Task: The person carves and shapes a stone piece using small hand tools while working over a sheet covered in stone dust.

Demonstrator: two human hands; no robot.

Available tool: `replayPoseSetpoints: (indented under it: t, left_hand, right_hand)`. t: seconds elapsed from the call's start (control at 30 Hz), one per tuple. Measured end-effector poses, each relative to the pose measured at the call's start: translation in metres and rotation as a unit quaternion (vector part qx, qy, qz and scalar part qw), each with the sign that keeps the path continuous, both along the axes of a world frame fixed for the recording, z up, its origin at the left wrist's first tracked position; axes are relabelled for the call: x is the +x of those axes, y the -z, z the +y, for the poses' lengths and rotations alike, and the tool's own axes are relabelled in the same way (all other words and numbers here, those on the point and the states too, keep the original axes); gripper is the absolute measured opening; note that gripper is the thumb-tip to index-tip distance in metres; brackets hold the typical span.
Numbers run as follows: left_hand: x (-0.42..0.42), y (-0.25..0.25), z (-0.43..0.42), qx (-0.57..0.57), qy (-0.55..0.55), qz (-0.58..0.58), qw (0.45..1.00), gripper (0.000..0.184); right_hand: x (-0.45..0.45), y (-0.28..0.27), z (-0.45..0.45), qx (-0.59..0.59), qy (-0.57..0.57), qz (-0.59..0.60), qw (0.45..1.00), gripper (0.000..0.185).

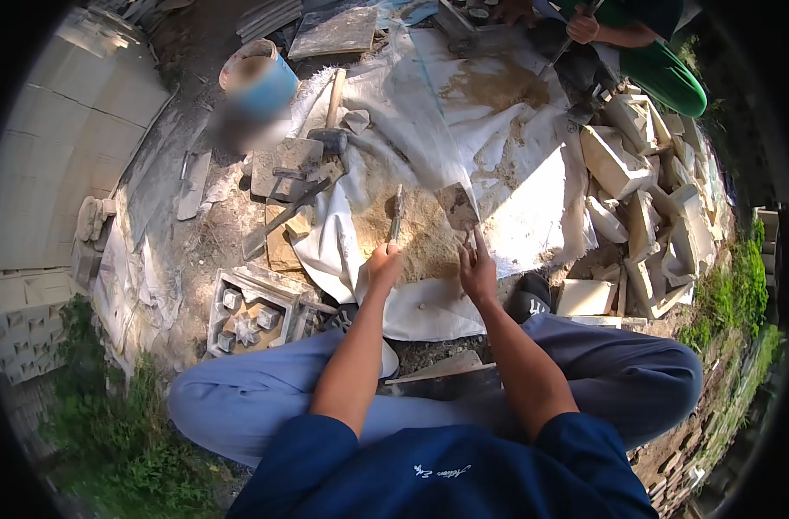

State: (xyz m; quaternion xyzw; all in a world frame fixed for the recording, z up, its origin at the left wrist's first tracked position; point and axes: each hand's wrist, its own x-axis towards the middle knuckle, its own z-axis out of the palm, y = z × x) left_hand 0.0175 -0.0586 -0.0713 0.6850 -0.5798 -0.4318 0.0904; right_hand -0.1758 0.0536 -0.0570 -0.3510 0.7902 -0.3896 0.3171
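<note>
My left hand [384, 265] is closed round the near end of a narrow metal tool [397, 212], which looks like a trowel seen edge-on. In my right hand [477, 272] is the handle of a trowel [457, 207] with a flat, squarish blade, its face turned up. Both blades are over a heap of tan sandy material [429, 246] spread on a white sheet [429, 322]. Whether either blade touches the heap, I cannot tell. Left of it stands a pale mould [211, 316] with several raised blocks inside.
A wooden-handled hammer [335, 97], a blue bucket [278, 85] and a flat slab [292, 156] are at the upper left. Pale angular cast pieces [615, 164] are piled at right. Another person's hand [582, 28] grips a thin tool at the upper right.
</note>
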Motion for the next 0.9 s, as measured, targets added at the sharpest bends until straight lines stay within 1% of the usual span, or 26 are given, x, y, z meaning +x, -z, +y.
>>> replayPoseSetpoints:
  t: [0.03,0.07,0.1,0.13,0.17,0.2,0.23,0.3,0.33,0.4,0.43,0.47,0.5,0.53,0.57,0.6,0.63,0.67,0.7,0.73,0.77,0.8,0.83,0.87,0.9]
  left_hand:
    - [0.010,-0.002,-0.001,0.064,0.011,0.045,0.997,0.036]
    - [0.015,-0.008,-0.002,0.103,0.023,0.082,0.991,0.032]
    - [0.019,-0.014,-0.002,0.143,0.034,0.116,0.982,0.027]
    - [0.023,-0.018,0.000,0.140,0.028,0.120,0.982,0.027]
    - [0.025,-0.023,0.003,0.146,0.011,0.178,0.973,0.026]
    - [0.027,-0.025,0.007,0.151,-0.005,0.236,0.960,0.026]
    - [0.030,-0.018,0.011,0.146,-0.009,0.240,0.960,0.026]
    - [0.030,-0.009,0.018,0.183,-0.008,0.274,0.944,0.023]
    - [0.028,-0.007,0.021,0.180,-0.012,0.280,0.943,0.023]
    - [0.024,-0.005,0.028,0.192,-0.038,0.299,0.934,0.024]
    - [0.022,-0.009,0.029,0.191,-0.042,0.304,0.932,0.024]
    - [0.021,-0.013,0.031,0.200,-0.047,0.337,0.919,0.025]
    - [0.021,-0.018,0.033,0.208,-0.053,0.369,0.904,0.025]
    - [0.021,-0.020,0.035,0.207,-0.060,0.372,0.903,0.025]
    - [0.021,-0.023,0.037,0.184,-0.021,0.368,0.911,0.025]
    - [0.022,-0.025,0.038,0.161,0.019,0.363,0.918,0.026]
    - [0.024,-0.022,0.038,0.136,0.042,0.347,0.927,0.024]
    - [0.028,-0.020,0.037,0.134,0.036,0.348,0.927,0.024]
    - [0.033,-0.033,0.033,0.154,0.058,0.299,0.940,0.024]
    - [0.038,-0.033,0.030,0.175,0.082,0.248,0.949,0.023]
    - [0.044,-0.025,0.025,0.094,0.086,0.212,0.969,0.026]
    - [0.048,-0.013,0.022,-0.106,0.074,0.152,0.980,0.027]
    - [0.047,-0.028,0.017,-0.140,0.008,0.073,0.987,0.027]
    - [0.046,-0.043,0.012,-0.174,-0.058,-0.007,0.983,0.027]
    - [0.047,-0.043,0.013,-0.175,-0.057,-0.008,0.983,0.027]
  right_hand:
    - [0.000,-0.013,-0.016,-0.008,0.014,-0.046,0.999,0.058]
    - [-0.002,-0.015,-0.029,-0.008,0.007,-0.045,0.999,0.058]
    - [-0.005,-0.017,-0.042,-0.003,-0.020,-0.009,1.000,0.051]
    - [-0.010,-0.014,-0.052,0.001,-0.047,0.028,0.999,0.045]
    - [-0.013,-0.012,-0.060,0.015,-0.047,0.068,0.996,0.034]
    - [-0.012,-0.016,-0.062,0.012,-0.053,0.071,0.996,0.034]
    - [-0.011,-0.023,-0.064,0.018,-0.049,0.098,0.994,0.031]
    - [-0.008,-0.035,-0.067,0.030,-0.040,0.153,0.987,0.026]
    - [-0.002,-0.039,-0.066,0.027,-0.045,0.158,0.986,0.026]
    - [0.024,-0.041,-0.059,-0.017,-0.022,0.344,0.939,0.022]
    - [0.036,-0.035,-0.058,-0.036,-0.017,0.332,0.942,0.017]
    - [0.049,-0.029,-0.059,-0.003,-0.032,0.281,0.959,0.022]
    - [0.059,-0.024,-0.064,0.089,-0.037,0.195,0.976,0.025]
    - [0.065,-0.011,-0.068,0.180,-0.042,0.106,0.977,0.030]
    - [0.067,0.000,-0.070,0.181,-0.049,0.108,0.976,0.030]
    - [0.067,0.022,-0.071,0.187,-0.059,-0.048,0.979,0.033]
    - [0.066,0.027,-0.073,0.191,-0.068,-0.202,0.958,0.035]
    - [0.063,0.031,-0.072,0.192,-0.075,-0.201,0.958,0.035]
    - [0.059,0.025,-0.069,0.184,-0.063,-0.267,0.944,0.033]
    - [0.059,0.018,-0.066,0.175,-0.050,-0.332,0.926,0.031]
    - [0.062,0.011,-0.065,0.175,0.003,-0.372,0.911,0.029]
    - [0.061,0.011,-0.062,0.178,0.000,-0.372,0.911,0.029]
    - [0.057,0.012,-0.058,0.158,0.006,-0.366,0.917,0.028]
    - [0.053,0.013,-0.055,0.137,0.013,-0.359,0.923,0.029]
    - [0.054,0.010,-0.053,0.128,0.024,-0.319,0.939,0.030]
